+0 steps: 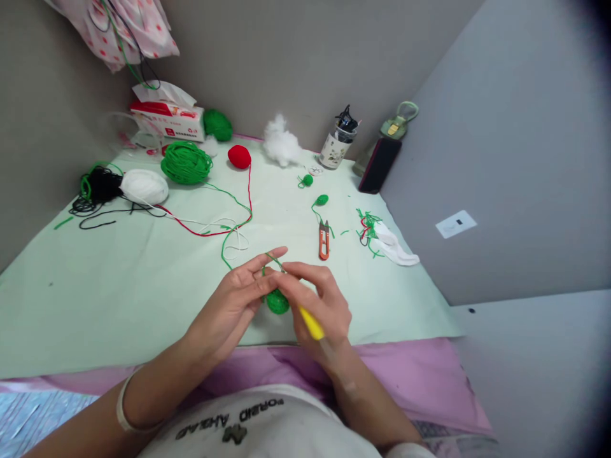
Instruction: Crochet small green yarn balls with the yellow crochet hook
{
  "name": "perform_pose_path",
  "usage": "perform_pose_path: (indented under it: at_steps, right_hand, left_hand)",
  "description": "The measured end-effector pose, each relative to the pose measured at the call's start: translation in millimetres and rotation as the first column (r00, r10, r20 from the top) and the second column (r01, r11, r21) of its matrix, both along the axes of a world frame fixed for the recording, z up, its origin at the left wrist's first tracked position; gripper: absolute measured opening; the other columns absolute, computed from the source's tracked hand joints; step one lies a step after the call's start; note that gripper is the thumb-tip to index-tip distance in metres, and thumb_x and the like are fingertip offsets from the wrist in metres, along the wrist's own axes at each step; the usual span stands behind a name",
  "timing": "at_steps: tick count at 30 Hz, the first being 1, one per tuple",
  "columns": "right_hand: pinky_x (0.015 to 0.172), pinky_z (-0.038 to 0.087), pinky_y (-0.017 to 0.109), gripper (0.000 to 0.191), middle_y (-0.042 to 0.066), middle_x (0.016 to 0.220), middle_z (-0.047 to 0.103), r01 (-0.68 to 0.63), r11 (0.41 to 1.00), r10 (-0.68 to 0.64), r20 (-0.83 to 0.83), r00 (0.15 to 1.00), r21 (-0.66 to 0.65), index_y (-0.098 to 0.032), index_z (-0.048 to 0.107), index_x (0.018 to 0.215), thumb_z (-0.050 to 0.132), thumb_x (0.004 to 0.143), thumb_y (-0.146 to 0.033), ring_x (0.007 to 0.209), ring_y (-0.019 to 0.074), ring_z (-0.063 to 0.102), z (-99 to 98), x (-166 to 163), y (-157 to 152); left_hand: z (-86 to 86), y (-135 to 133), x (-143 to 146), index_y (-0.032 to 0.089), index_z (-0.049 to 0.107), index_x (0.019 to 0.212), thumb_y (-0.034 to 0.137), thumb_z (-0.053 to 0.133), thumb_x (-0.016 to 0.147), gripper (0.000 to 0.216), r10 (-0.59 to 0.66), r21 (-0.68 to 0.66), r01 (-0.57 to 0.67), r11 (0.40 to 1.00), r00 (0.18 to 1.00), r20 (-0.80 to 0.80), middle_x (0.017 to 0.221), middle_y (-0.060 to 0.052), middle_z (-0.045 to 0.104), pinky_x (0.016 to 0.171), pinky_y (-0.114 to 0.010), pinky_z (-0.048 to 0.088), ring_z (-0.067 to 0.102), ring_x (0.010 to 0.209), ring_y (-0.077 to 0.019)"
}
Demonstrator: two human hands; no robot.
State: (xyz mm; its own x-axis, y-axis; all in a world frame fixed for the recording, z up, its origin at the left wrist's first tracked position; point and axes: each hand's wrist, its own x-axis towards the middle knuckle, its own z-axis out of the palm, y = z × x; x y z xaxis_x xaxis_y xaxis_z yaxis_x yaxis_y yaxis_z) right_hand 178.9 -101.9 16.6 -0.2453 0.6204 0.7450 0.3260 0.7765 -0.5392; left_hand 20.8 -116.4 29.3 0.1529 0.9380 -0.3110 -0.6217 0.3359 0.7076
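One rounded, nubbly green piece (278, 303) shows at the near middle, pinched by the left hand (229, 302), a thin green strand (273, 257) crossing that hand's raised finger. The right hand (325, 306) curls around a smooth yellow handle (312, 323). Beyond, on the matte pale cloth (143, 305), I see a loosely coiled green skein (186, 163) far left, a tight red ball (239, 156), and a fluffy white tuft (281, 143) to its right.

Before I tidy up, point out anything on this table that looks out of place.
Loose green yarn scraps lie heaped by a white item on the right of the table, and another green scrap lies at far left; they look like uncollected offcuts.
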Motion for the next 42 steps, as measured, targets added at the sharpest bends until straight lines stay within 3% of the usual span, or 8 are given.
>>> perform_pose_path:
  at_steps: [2,5,10,17,22,30,36,42]
  right_hand:
    - [0.073,0.062,0.035,0.025,0.005,0.096,0.076,-0.014,0.992,-0.01,-0.183,0.983,-0.128,-0.026,0.075,0.112,0.059,0.098,-0.012,0.086,0.0189,0.073,2.1,1,3]
    - [0.064,0.059,0.032,0.019,0.003,0.083,0.072,-0.059,0.962,-0.034,-0.331,0.943,-0.267,-0.023,0.076,0.1,0.058,0.1,-0.017,0.072,0.0164,0.068,4.0,-2,4]
    - [0.078,0.061,0.034,0.034,0.007,0.107,0.073,0.003,0.997,-0.009,-0.085,0.996,-0.075,-0.028,0.075,0.119,0.061,0.096,-0.007,0.094,0.0184,0.07,-1.5,-7,0]
    - [0.073,0.059,0.032,0.026,0.002,0.094,0.074,-0.153,0.95,0.065,-0.307,0.95,-0.272,-0.028,0.077,0.107,0.062,0.097,-0.01,0.087,0.0173,0.07,-1.1,-5,6]
    - [0.08,0.058,0.035,0.037,0.008,0.107,0.074,0.017,0.998,-0.02,-0.047,0.999,-0.055,-0.027,0.075,0.12,0.063,0.093,-0.004,0.097,0.0198,0.069,-4.0,-2,0]
    - [0.067,0.053,0.031,0.017,0.001,0.085,0.071,-0.274,0.878,0.015,-0.55,0.835,-0.393,-0.026,0.078,0.098,0.062,0.099,-0.019,0.071,0.014,0.064,4.6,2,8]
    - [0.079,0.059,0.034,0.024,0.002,0.097,0.078,-0.186,0.924,0.06,-0.353,0.934,-0.335,-0.028,0.077,0.106,0.061,0.098,-0.013,0.09,0.0179,0.071,4.8,-6,4]
    - [0.084,0.06,0.036,0.033,0.009,0.113,0.076,-0.01,1.0,0.01,0.041,0.999,-0.013,-0.026,0.075,0.118,0.062,0.095,-0.007,0.103,0.0209,0.071,1.8,1,1]
  left_hand:
    - [-1.2,2,-2,0.02,0.071,0.132,0.027,0.082,0.085,0.049,-0.025,-0.01,0.025,1.0,1.0,-0.012,0.083,0.0,0.069,0.077,-0.022,0.046,0.06,0.079,-0.0123]
    - [-1.9,2,-1,0.023,0.068,0.136,0.022,0.085,0.082,0.057,0.12,0.104,-0.105,0.989,0.98,-0.158,0.079,0.004,0.065,0.08,-0.022,0.046,0.058,0.079,-0.0117]
    - [-1.3,-1,8,0.019,0.058,0.145,0.026,0.085,0.081,0.069,0.083,0.099,-0.073,0.992,0.992,-0.096,0.082,0.003,0.069,0.08,-0.023,0.047,0.061,0.081,-0.0122]
    - [-2.2,-1,8,0.019,0.055,0.147,0.022,0.084,0.083,0.07,0.033,0.089,-0.026,0.996,0.996,-0.08,0.08,0.004,0.067,0.079,-0.021,0.047,0.06,0.078,-0.0098]
    - [-6.7,-2,4,0.02,0.057,0.146,0.023,0.084,0.083,0.068,0.044,0.062,-0.041,0.997,0.998,-0.051,0.082,0.002,0.069,0.08,-0.021,0.048,0.063,0.082,-0.0112]
    - [-2.0,2,-6,0.024,0.073,0.13,0.022,0.086,0.081,0.051,0.029,0.065,-0.025,0.998,0.997,-0.065,0.08,0.002,0.066,0.073,-0.017,0.046,0.059,0.078,-0.0095]
    - [-0.7,-3,3,0.025,0.075,0.127,0.022,0.088,0.078,0.051,0.028,0.087,-0.019,0.996,0.993,-0.111,0.085,0.001,0.071,0.076,-0.019,0.048,0.061,0.081,-0.0108]
    - [-4.8,2,2,0.023,0.073,0.128,0.025,0.086,0.081,0.049,0.017,0.019,-0.016,1.0,1.0,-0.003,0.083,0.001,0.069,0.076,-0.02,0.049,0.062,0.08,-0.0109]
